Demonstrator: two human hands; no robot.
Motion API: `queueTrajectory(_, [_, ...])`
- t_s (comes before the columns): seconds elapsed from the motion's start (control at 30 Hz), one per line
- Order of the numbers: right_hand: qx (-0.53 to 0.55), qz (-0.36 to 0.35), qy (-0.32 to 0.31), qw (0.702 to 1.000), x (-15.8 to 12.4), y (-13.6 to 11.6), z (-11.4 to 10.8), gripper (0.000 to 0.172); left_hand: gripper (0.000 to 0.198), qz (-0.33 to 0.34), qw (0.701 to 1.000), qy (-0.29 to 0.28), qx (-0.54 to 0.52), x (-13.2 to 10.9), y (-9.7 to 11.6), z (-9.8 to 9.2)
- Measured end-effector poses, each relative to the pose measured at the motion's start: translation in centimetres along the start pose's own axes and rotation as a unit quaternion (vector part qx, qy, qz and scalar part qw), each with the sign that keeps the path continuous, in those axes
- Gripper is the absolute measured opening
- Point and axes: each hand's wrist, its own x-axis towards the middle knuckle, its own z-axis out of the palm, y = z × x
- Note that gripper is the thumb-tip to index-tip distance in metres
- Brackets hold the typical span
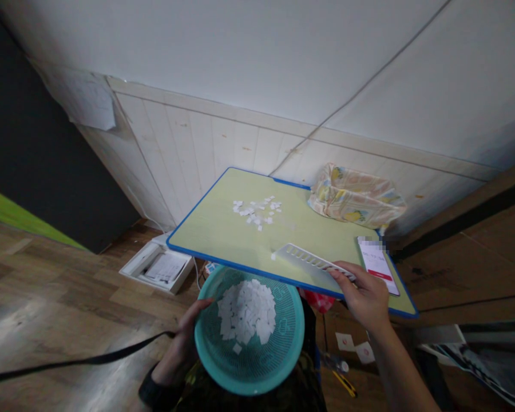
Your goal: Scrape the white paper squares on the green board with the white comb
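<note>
My left hand (189, 332) grips the left rim of a teal plastic colander (289, 343), its thumb over the edge. Inside the colander lies a heap of small white paper pieces (249, 312). The colander sits below the table's front edge, near my lap. My right hand (364, 292) is closed around one end of a flat white strip with a row of slots (311, 258). That strip slants over the front part of the yellow-green table (210, 223). One paper bit (273, 257) lies by its left end. More paper bits (257, 212) are scattered farther back on the tabletop.
A patterned cloth-covered basket (356, 200) stands at the table's back right. A phone (377, 263) lies at its right side. Below are an open white box (158, 266), a yellow cutter (345, 383) and two white cards (354, 346). Cardboard (467, 269) borders the right.
</note>
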Motion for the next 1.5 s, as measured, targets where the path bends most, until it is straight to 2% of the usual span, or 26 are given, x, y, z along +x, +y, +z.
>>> queueTrajectory(0.1, [0.004, -0.008, -0.008, 1.000, -0.1, -0.3, 0.2, 0.016, 0.012, 0.025, 0.999, -0.005, 0.030, -0.3, 0.1, 0.3])
queueTrajectory(0.4, [0.017, -0.060, -0.033, 0.998, -0.6, -1.3, 0.2, 0.011, 0.014, 0.025, 0.999, -0.037, 0.030, 0.3, 0.0, -0.1])
queueTrajectory(0.6, [0.029, -0.102, -0.049, 0.993, -1.0, -2.3, -0.1, 0.013, 0.019, 0.006, 1.000, -0.012, 0.020, 0.7, 0.1, 0.0])
queueTrajectory(0.8, [0.033, -0.088, -0.052, 0.994, -0.9, -2.8, 0.0, 0.009, 0.019, 0.019, 0.999, -0.016, 0.031, 0.9, 0.1, -0.3])
queueTrajectory(0.9, [0.014, -0.056, 0.000, 0.998, 0.3, -2.5, 1.1, 0.010, 0.018, 0.019, 0.999, -0.014, 0.034, 0.7, 0.2, -0.3])
queueTrajectory(1.0, [0.001, -0.046, 0.038, 0.998, 2.5, -1.8, 3.2, 0.016, 0.019, 0.009, 0.999, -0.012, 0.035, 0.5, 0.2, -0.2])
queueTrajectory(1.13, [0.004, -0.080, 0.023, 0.996, 5.0, -1.1, 6.0, 0.019, 0.015, 0.011, 0.999, -0.021, 0.024, 0.5, 0.1, -0.4])
queueTrajectory(1.23, [0.008, -0.109, 0.009, 0.994, 5.7, -1.0, 6.8, 0.018, 0.009, 0.046, 0.999, -0.007, 0.023, 0.6, -0.1, -0.7])
queueTrajectory(1.4, [0.008, -0.111, -0.008, 0.994, 5.4, -1.3, 5.5, 0.015, 0.011, 0.050, 0.998, -0.002, 0.027, 0.6, -0.1, -0.8])
queueTrajectory(1.5, [0.014, -0.095, -0.007, 0.995, 5.1, -1.4, 4.6, 0.013, 0.011, 0.011, 0.999, -0.031, 0.005, 0.7, 0.1, -1.0])
